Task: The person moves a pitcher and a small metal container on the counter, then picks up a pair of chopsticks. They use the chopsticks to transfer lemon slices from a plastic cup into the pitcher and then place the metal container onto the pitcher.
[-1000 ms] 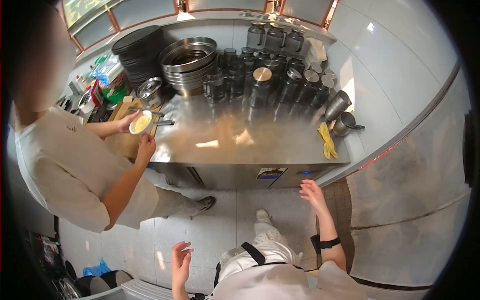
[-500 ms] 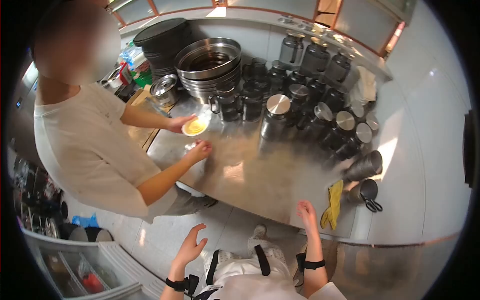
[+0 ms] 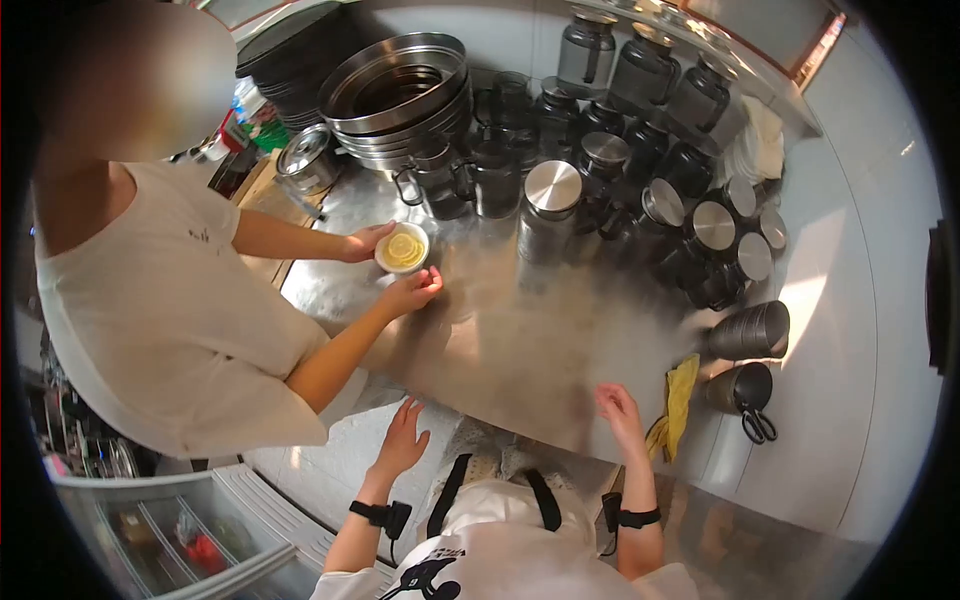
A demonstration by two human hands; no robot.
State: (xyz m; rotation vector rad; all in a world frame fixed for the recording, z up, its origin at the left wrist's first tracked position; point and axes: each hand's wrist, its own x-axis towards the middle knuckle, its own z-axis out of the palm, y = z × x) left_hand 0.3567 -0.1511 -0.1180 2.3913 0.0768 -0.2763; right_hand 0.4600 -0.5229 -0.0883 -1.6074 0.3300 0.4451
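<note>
My left hand (image 3: 403, 441) hangs in the air before the steel table's near edge, fingers stretched and thumb apart, holding nothing. Over the table's front right part is my right hand (image 3: 621, 414), its fingers loosely extended with nothing in them. A yellow cloth (image 3: 678, 400) lies just to the right of it. Across the table's left side, a co-worker's hand (image 3: 368, 243) holds a small white bowl (image 3: 403, 248) with yellow lemon slices (image 3: 404, 250) in it. The co-worker's other hand (image 3: 412, 292) is close to the bowl's lower rim.
Several dark pitchers (image 3: 495, 180) and jars with steel lids (image 3: 553, 186) crowd the back and right of the steel table (image 3: 510, 350). Stacked steel rings (image 3: 398, 90) stand at the back left. Scissors (image 3: 759, 428) hang from a dark cup (image 3: 738, 388). A glass-topped freezer (image 3: 180, 530) is at lower left.
My view has moved closer to the table. My left hand has risen toward the table edge. The co-worker's bowl is now more level, showing the lemon slices clearly.
</note>
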